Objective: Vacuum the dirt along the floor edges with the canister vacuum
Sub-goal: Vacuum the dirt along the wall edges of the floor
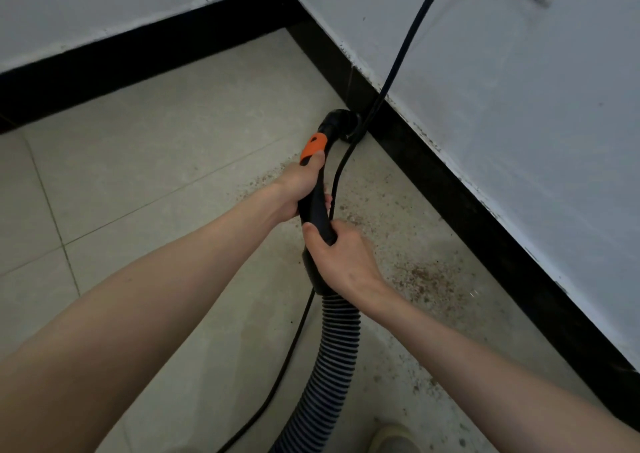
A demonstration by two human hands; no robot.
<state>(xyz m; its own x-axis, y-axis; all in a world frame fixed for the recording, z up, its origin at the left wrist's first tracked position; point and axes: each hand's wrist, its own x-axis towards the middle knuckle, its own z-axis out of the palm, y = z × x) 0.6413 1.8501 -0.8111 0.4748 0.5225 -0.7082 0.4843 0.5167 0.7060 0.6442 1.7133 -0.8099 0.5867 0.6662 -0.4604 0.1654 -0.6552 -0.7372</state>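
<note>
Both hands grip the handle (pixel 317 206): left hand (pixel 298 189) curled around it at 12 o'clock, right hand (pixel 341 262) wrapped below at 6. The nozzle (pixel 341 123) meets the baseboard (pixel 433 178); dirt (pixel 422 276) lies at 3.

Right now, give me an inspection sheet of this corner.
Surface: tiled floor, brown dirt scattered along the right-hand skirting.
Job's things: vacuum handle, its nozzle at the skirting; ribbed hose trails back.
Clutter: nothing seen.
Hands: left hand grips the handle below the orange slider; right hand grips its lower end.
Cables: black cord hangs down the wall past the nozzle.
Surroundings: white walls, black skirting, a shoe.
</note>
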